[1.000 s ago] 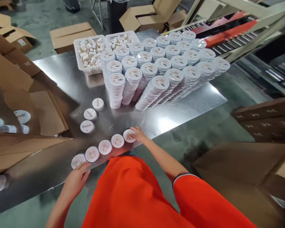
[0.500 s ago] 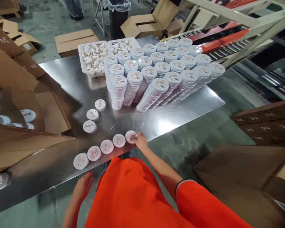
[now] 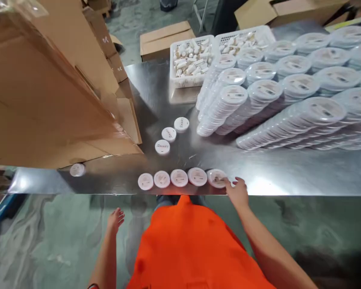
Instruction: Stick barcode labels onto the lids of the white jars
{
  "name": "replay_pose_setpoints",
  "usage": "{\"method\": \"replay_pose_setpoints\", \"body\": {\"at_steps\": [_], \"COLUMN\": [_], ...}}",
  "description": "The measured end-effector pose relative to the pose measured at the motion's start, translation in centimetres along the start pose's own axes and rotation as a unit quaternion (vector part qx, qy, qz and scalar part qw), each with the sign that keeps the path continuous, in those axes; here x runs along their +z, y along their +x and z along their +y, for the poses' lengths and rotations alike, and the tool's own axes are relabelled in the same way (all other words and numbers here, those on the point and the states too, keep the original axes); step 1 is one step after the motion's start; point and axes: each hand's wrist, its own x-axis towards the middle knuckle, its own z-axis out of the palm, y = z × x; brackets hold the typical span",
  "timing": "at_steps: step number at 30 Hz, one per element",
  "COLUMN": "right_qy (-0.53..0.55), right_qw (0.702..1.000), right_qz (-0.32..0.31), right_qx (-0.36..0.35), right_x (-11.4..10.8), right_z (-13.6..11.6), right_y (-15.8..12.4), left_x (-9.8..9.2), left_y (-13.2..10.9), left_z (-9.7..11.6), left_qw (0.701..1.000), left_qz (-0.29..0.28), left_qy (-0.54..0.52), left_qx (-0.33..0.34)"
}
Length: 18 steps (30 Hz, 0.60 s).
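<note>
Along the table's front edge lies a row of several round flat containers (image 3: 179, 178), printed labels facing up. My right hand (image 3: 238, 192) is at the right end of this row. Its thumb reaches the right edge of the last round container (image 3: 215, 178), while the other fingers are bent and apart from it. My left hand (image 3: 116, 218) hangs in front of the table over the floor, fingers loosely curled and holding nothing. Behind the row lie three white round containers (image 3: 169, 134) with "beauty" lettering on top.
Tall leaning stacks of shrink-wrapped round containers (image 3: 264, 90) fill the table's right side. Two white baskets (image 3: 185, 83) of small white-capped pieces stand behind. A large cardboard box (image 3: 48, 100) covers the left, with one round container (image 3: 77, 169) by its lower edge.
My view has swung left, so the table lies level and its things appear farther right. My right fingers have shifted from the last container's top to its right edge.
</note>
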Motion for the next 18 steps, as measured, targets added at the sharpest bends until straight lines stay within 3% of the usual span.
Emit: {"method": "replay_pose_setpoints", "body": {"at_steps": [4,8,18], "right_qy": [-0.008,-0.015,-0.073], "right_qw": [1.000,0.999,0.992], "right_qz": [0.008,0.004,0.018], "right_qx": [-0.004,-0.039,-0.098], "right_x": [-0.7,-1.2,0.0], "right_z": [0.2,0.0,1.0], "right_y": [-0.7,-1.6,-4.0], "left_x": [-1.2,-1.8,-1.9], "left_y": [3.5,6.1,9.2], "left_z": [0.6,1.5,-0.1], "left_qw": [0.993,0.986,0.970], "left_qz": [0.039,0.030,0.024], "left_qy": [-0.112,-0.165,-0.238], "left_qx": [-0.013,-0.002,-0.032]}}
